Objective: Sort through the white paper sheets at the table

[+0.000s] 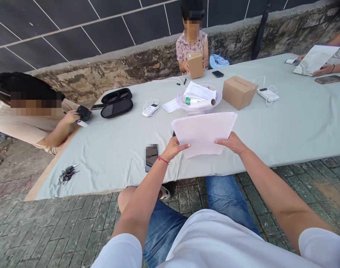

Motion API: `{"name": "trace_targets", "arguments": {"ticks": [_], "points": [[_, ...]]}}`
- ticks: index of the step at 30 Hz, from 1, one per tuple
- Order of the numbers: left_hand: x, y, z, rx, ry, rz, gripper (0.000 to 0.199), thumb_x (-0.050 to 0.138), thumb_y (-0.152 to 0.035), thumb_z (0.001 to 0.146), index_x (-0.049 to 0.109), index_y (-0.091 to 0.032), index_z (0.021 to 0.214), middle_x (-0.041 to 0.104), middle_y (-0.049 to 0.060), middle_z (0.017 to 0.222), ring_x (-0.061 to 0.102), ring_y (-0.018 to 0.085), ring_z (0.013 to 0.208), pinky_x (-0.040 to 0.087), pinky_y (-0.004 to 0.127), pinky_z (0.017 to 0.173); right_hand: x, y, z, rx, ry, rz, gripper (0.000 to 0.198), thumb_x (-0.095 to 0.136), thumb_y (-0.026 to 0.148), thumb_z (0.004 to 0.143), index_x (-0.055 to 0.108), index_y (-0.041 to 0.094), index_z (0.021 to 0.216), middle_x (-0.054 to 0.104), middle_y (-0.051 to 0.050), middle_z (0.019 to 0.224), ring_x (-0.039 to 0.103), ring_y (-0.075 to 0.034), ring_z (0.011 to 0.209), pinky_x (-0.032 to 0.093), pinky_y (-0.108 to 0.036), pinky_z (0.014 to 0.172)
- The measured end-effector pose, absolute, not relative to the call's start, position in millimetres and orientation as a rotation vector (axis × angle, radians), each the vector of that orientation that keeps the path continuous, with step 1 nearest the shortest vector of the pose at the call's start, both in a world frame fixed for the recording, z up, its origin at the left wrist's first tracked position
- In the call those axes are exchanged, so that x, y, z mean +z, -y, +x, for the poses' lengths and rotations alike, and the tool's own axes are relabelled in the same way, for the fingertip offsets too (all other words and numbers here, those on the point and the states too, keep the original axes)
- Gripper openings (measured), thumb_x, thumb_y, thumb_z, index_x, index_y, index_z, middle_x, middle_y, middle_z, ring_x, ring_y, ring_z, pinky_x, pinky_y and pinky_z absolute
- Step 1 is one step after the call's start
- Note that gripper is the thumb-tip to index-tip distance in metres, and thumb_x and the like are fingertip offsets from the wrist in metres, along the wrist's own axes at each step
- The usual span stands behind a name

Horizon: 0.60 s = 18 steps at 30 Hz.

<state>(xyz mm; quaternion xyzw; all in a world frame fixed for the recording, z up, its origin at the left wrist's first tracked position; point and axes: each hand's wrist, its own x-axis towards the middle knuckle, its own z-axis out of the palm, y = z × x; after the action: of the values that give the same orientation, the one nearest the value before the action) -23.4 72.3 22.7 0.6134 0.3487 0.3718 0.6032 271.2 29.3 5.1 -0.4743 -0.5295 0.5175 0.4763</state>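
A stack of white paper sheets [203, 132] is held up above the near edge of the table, tilted toward me. My left hand [174, 148], with a red string bracelet at the wrist, grips the lower left side, thumb on top. On the lower right side my right hand [233, 143] holds the same sheets, its thumb also lying across the front. The other fingers of both hands are hidden behind the paper. Close to my left hand lies a dark smartphone [151, 158]. A small dark object, mostly covered, shows at the stack's left edge.
A pale cloth covers the table [298, 126]. Beyond the paper stand a clear plastic bowl [196, 108] with papers and a roll, and a cardboard box [239, 92]. Left are a black case [116, 108], a white power bank [151, 110] and keys [67, 174]. Other people sit around the table.
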Motion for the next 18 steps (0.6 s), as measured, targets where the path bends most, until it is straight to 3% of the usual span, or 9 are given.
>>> {"name": "trace_targets", "arguments": {"ticks": [5, 13, 18], "points": [[27.2, -67.0, -18.4, 0.896, -0.861, 1.43, 0.062, 0.087, -0.036, 0.061, 0.067, -0.014, 0.115, 0.068, 0.015, 0.119, 0.061, 0.032, 0.113, 0.049, 0.048, 0.099, 8.3, -34.2, 265.7, 1.302, 1.229, -1.077, 0.051, 0.086, 0.04, 0.063, 0.073, 0.022, 0.109, 0.074, -0.005, 0.111, 0.066, -0.028, 0.11, 0.05, -0.047, 0.102], [30.5, -67.4, -21.7, 0.751, -0.889, 1.447, 0.061, 0.088, -0.034, 0.059, 0.067, -0.015, 0.113, 0.07, 0.013, 0.111, 0.063, 0.032, 0.107, 0.052, 0.047, 0.094, 19.2, -32.9, 275.1, 1.348, 1.425, -1.125, 0.051, 0.085, 0.041, 0.064, 0.072, 0.022, 0.109, 0.071, -0.006, 0.113, 0.065, -0.028, 0.106, 0.054, -0.045, 0.091], [26.0, -66.4, -16.9, 0.836, -0.862, 1.45, 0.07, 0.085, -0.035, 0.063, 0.061, -0.016, 0.126, 0.067, 0.015, 0.122, 0.06, 0.032, 0.116, 0.049, 0.048, 0.1, 19.4, -32.2, 269.2, 1.307, 1.371, -1.1, 0.062, 0.086, 0.039, 0.063, 0.067, 0.026, 0.12, 0.069, -0.006, 0.12, 0.062, -0.029, 0.115, 0.05, -0.048, 0.101]]}}
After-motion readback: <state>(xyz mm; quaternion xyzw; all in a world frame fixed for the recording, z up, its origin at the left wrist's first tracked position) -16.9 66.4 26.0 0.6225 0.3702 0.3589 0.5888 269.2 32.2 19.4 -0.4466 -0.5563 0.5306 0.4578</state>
